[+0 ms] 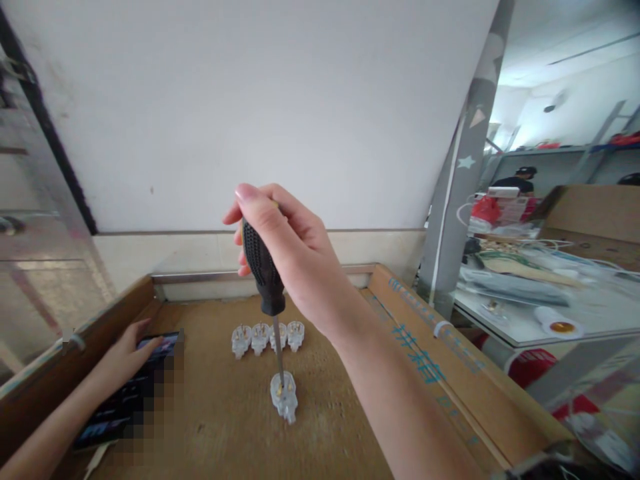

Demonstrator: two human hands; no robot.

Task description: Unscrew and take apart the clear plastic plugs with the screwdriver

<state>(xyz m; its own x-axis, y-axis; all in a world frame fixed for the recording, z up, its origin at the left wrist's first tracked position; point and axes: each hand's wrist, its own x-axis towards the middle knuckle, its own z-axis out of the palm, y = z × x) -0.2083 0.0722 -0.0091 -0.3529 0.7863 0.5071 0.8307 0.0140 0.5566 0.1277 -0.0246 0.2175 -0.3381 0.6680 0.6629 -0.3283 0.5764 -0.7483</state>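
Note:
My right hand (295,250) is wrapped around the black textured handle of a screwdriver (265,283), held upright. Its metal shaft runs down to a clear plastic power plug (284,398) with brass-coloured parts, and the tip meets the plug's upper face. The plug lies on the brown board, with no fingers on it. Just behind, a row of several similar clear plugs (260,339) stands side by side, partly crossed by the shaft. At the left, my left hand (127,350) has its fingers extended, with the thumb over the far end of a dark-screened phone (113,408).
The brown work board (225,427) has raised cardboard sides, the right one (425,347) marked in blue. A white panel (270,113) rises behind. Right of a grey post (463,167) is a cluttered white table (520,320); a person (517,181) is farther back.

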